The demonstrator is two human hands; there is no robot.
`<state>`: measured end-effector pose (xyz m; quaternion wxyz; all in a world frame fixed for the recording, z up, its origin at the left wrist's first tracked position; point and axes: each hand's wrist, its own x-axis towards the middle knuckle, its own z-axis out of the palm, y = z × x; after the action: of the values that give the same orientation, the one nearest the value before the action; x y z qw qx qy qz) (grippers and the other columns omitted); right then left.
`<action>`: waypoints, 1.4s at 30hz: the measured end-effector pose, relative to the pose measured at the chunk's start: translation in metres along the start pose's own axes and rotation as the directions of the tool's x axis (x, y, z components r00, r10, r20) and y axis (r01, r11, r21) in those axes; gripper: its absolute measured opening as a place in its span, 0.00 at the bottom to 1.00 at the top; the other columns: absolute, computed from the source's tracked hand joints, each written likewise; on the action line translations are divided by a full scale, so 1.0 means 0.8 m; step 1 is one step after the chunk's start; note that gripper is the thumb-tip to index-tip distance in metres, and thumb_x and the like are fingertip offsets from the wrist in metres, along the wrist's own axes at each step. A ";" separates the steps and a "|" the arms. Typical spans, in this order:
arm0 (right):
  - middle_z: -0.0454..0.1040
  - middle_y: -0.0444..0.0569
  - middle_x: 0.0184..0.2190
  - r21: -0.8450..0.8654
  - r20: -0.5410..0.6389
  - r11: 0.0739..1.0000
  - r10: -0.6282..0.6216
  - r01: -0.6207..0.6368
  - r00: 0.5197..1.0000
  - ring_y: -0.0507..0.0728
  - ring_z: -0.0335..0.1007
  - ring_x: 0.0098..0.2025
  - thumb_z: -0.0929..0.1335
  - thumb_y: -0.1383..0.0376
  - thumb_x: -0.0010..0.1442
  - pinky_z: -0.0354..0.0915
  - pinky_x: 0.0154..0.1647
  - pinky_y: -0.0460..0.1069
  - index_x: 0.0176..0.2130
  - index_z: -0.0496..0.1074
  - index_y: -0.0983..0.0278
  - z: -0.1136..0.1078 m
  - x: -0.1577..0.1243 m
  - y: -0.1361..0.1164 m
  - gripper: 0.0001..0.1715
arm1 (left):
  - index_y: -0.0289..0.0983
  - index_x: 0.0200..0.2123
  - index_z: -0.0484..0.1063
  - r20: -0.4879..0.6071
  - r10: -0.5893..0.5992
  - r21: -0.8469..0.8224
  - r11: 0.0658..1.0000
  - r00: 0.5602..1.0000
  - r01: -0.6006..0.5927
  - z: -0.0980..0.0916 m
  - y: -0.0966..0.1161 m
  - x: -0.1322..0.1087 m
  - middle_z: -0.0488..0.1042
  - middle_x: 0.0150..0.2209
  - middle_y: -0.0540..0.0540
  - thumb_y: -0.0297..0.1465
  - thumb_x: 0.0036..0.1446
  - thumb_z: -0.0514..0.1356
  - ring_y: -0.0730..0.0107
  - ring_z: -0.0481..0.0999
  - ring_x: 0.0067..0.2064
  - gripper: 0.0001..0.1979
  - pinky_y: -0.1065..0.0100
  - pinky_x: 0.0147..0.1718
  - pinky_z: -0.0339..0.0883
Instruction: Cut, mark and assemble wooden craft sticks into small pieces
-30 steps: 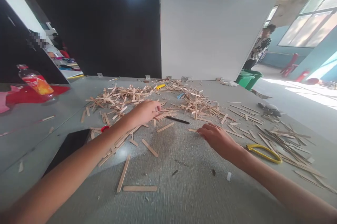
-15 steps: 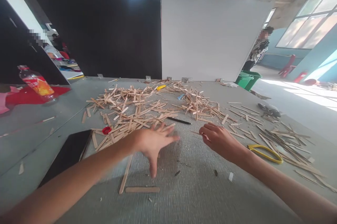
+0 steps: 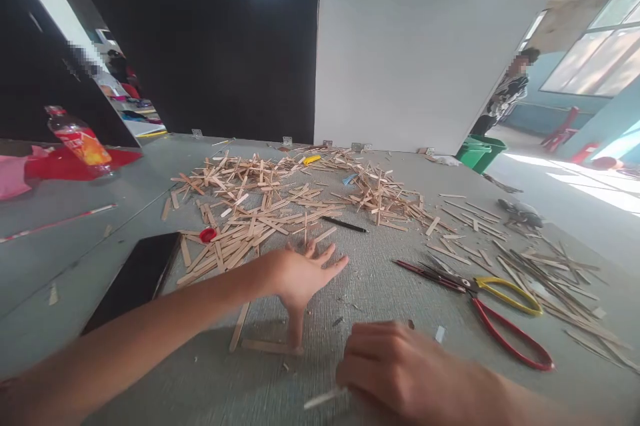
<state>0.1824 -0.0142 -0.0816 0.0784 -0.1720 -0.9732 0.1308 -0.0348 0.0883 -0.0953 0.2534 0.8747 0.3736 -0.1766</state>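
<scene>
My left hand (image 3: 307, 279) is spread open over the grey tabletop. Its thumb tip presses on the right end of a craft stick (image 3: 263, 347) that lies crosswise near the front. Another craft stick (image 3: 239, 328) slants away from that one's left end, partly hidden under my forearm. My right hand (image 3: 383, 366) is closed, low and right of centre, with a thin pale stick (image 3: 323, 400) poking out to the left of its fingers. To its right lie scissors (image 3: 510, 346) with one red and one yellow handle, their blades pointing left.
Heaps of craft sticks (image 3: 250, 176) cover the far middle, with a black pen (image 3: 345, 224) before them. A phone (image 3: 135, 279), red bottle cap (image 3: 207, 235) and drink bottle (image 3: 83, 146) are leftward. Black and white panels (image 3: 400, 66) stand behind; a person (image 3: 507, 93) stands beyond, right.
My right hand has come down and toward me with its stick, uncovering the scissors. My left thumb has gone down onto the crosswise craft stick, which now tilts slightly.
</scene>
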 end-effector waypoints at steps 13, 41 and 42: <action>0.76 0.48 0.36 -0.073 0.058 0.990 -0.119 0.123 0.991 0.55 0.69 0.36 0.65 0.70 0.73 0.66 0.39 0.50 0.38 0.72 0.65 0.014 0.004 0.006 0.09 | 0.47 0.74 0.22 0.080 -0.119 0.176 0.979 0.990 0.103 -0.025 0.042 -0.024 0.19 0.73 0.30 0.31 0.23 0.82 0.17 0.30 0.72 0.87 0.16 0.57 0.44; 0.74 0.51 0.35 -0.254 -0.030 0.957 -0.152 0.139 0.988 0.57 0.68 0.37 0.65 0.74 0.71 0.66 0.34 0.50 0.37 0.74 0.69 0.050 0.056 0.020 0.10 | 0.49 0.74 0.50 -0.194 -0.325 -0.014 0.944 0.925 0.329 -0.088 -0.184 -0.019 0.64 0.70 0.39 0.31 0.41 0.76 0.47 0.73 0.62 0.60 0.62 0.51 0.70; 0.74 0.52 0.37 -0.267 -0.036 0.958 -0.115 0.102 0.993 0.58 0.68 0.39 0.65 0.74 0.70 0.66 0.37 0.49 0.39 0.74 0.69 0.049 0.059 0.036 0.09 | 0.48 0.74 0.50 -0.202 -0.335 -0.017 0.941 0.920 0.339 -0.088 -0.188 -0.020 0.65 0.69 0.39 0.31 0.40 0.76 0.47 0.74 0.61 0.60 0.63 0.50 0.70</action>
<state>0.1398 0.0195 -0.1216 0.0868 -0.1306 -0.9876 -0.0090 -0.1487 0.2086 -0.0769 0.1719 0.8129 0.5407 -0.1312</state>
